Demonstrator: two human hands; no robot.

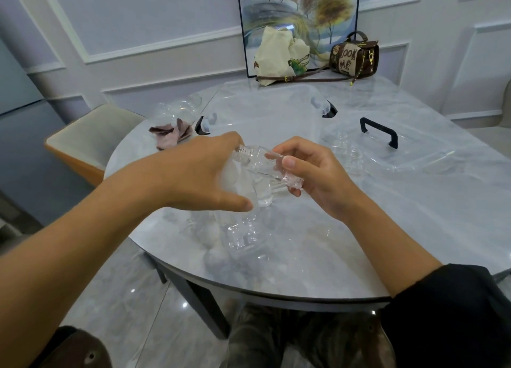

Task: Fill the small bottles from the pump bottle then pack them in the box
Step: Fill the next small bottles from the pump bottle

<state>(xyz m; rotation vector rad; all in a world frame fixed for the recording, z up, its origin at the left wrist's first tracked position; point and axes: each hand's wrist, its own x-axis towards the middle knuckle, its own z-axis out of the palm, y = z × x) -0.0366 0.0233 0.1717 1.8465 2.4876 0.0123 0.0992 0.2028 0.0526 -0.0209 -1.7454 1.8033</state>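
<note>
My right hand (309, 171) grips a small clear bottle (265, 163), tilted, its open threaded neck pointing left. My left hand (199, 174) lies palm down over the top of the clear pump bottle (243, 237), thumb stretched out, fingertips close to the small bottle's neck. How its fingers lie underneath is hidden. A clear spout (262, 199) shows just below the small bottle. The clear box (265, 102) with black latches stands behind my hands. Its lid (409, 157) with a black handle lies to the right, with more small clear bottles (348, 152) by it.
A pink cloth (171, 135) lies at the left of the round marble table (387, 229), with clear containers (182, 107) behind it. A cream tote bag (276, 55) and a brown handbag (354, 55) sit at the back by a framed picture. A chair (91, 140) stands at the left.
</note>
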